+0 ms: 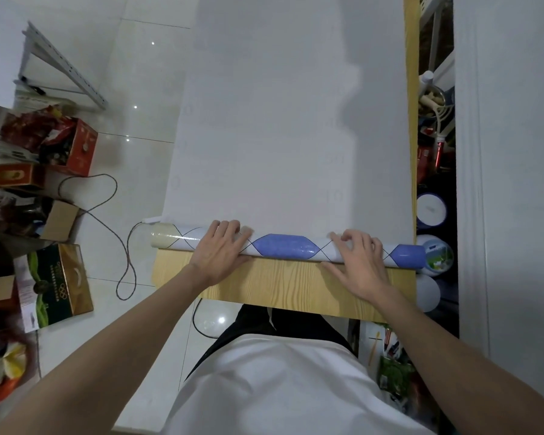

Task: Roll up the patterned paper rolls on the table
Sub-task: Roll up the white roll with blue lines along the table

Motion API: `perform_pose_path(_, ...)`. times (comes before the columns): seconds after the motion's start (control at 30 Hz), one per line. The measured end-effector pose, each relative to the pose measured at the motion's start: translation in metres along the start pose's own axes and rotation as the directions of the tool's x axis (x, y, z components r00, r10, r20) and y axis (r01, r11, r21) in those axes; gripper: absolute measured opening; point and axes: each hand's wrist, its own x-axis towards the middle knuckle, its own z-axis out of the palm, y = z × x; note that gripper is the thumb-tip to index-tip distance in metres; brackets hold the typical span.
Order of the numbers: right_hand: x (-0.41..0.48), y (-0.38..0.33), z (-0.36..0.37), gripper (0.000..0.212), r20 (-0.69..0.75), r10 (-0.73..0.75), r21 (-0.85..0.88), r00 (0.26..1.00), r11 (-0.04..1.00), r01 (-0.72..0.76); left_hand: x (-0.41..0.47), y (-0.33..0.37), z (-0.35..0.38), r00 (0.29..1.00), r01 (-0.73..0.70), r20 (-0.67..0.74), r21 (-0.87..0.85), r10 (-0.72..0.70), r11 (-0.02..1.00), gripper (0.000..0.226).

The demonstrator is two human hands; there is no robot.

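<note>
pale wooden table (283,287) lies under both wrists; left hand (220,249) and right hand (357,262), well apart, press flat on the blue-diamond patterned paper roll (285,247). beyond them, white unrolled sheet (280,136): even pressure should keep edges aligned.

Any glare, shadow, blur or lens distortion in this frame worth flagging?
Head view: wide-angle bending bows the table edge and door frame; a stepped shadow crosses the unrolled sheet; light spots glare on the floor tiles; the roll is glossy; the left-edge clutter is blurred.
</note>
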Motion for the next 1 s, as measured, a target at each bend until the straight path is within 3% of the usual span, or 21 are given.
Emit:
perform_pose_path(0.17,0.002,0.001,-0.004,0.043,-0.077,0.060,0.107,0.995,0.993,-0.052,0.001,-0.003,0.003,1.000,-0.021,-0.023,-0.068,0.020,0.997,0.050)
perform_pose_path(0.37,0.001,0.004,-0.003,0.059,0.002,0.055,0.019,0.998,0.998,-0.055,0.006,0.000,0.001,1.000,0.006,-0.025,0.022,-0.006,1.000,0.063)
perform_pose_path(0.57,0.007,0.006,-0.010,0.044,-0.050,0.069,0.071,0.996,0.995,-0.065,0.004,-0.001,0.006,0.997,-0.018,-0.072,-0.057,0.014,0.998,0.050)
perform_pose_path(0.77,0.007,0.009,-0.006,0.067,0.007,0.024,0.007,1.000,1.000,-0.024,0.004,-0.001,0.007,0.998,0.002,-0.061,0.054,0.001,0.999,0.067)
perform_pose_path(0.93,0.009,0.006,-0.010,0.048,-0.084,0.085,0.087,0.993,0.993,-0.078,0.009,-0.003,0.008,0.996,-0.021,-0.091,-0.024,0.018,0.999,0.049)
perform_pose_path(1.0,0.008,0.006,-0.009,0.049,-0.078,0.070,0.033,0.994,0.997,-0.068,0.010,-0.005,0.010,0.996,-0.040,-0.079,-0.038,0.037,0.998,0.049)
